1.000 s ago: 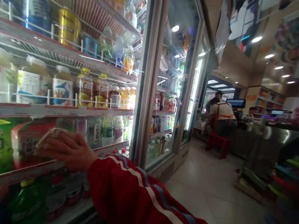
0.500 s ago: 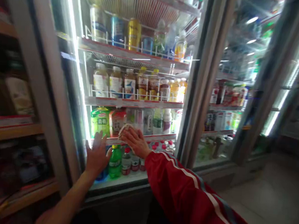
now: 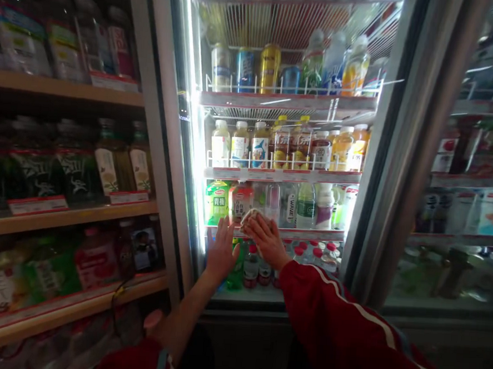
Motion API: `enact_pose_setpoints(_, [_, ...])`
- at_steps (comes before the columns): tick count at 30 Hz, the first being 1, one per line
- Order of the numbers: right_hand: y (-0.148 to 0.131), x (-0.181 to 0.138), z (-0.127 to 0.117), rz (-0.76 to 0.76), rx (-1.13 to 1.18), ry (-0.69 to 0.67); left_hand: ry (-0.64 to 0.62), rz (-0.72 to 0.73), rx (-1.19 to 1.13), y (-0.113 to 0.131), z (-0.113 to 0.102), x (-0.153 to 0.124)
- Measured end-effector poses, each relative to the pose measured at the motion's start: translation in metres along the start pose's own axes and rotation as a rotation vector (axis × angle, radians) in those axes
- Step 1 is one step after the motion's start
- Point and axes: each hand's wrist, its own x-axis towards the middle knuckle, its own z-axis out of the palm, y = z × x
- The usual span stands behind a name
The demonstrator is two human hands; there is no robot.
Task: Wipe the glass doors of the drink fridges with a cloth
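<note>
A pale, crumpled cloth lies under the fingers of my right hand, which presses it against the glass door of a lit drinks fridge. To its left, my left hand is open, fingers stretched upward, flat at the glass with nothing in it. Behind the glass near my hands are a green carton, a red carton and a green bottle. The cloth's lower part is hidden by my right hand.
Left of the fridge, wooden shelves carry many bottles. The fridge door's metal frame runs up the right side, with another glass-fronted fridge section beyond it. A dark cable hangs from the left shelf.
The view has turned left, so the fridge and both hands appear further right and more of the wooden shelves shows. Against the glass, my hands and the cloth look nearly unmoved.
</note>
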Motion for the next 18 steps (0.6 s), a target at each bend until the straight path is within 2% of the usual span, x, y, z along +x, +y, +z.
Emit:
enact_pose_setpoints(3, [0.01, 0.006, -0.005, 0.025, -0.005, 0.027, 0.005, 0.008, -0.011, 0.002, 0.001, 0.001])
enact_pose_setpoints(7, [0.028, 0.023, -0.013, 0.196, -0.044, 0.122, 0.014, 0.015, -0.014, 0.008, 0.001, 0.005])
enact_pose_setpoints(9, [0.029, 0.02, -0.013, 0.182, -0.049, 0.14, 0.011, 0.02, -0.019, 0.012, 0.0, 0.007])
enact_pose_setpoints(14, [0.015, -0.015, -0.005, 0.028, -0.059, 0.097, 0.009, 0.056, -0.03, 0.018, 0.001, 0.012])
enact_pose_setpoints(16, [0.018, -0.02, -0.005, 0.026, -0.067, 0.099, 0.005, 0.07, -0.031, 0.021, 0.002, 0.015])
enact_pose_setpoints(18, [0.027, -0.015, -0.007, 0.086, -0.065, 0.127, -0.006, 0.075, -0.034, 0.025, 0.002, 0.018])
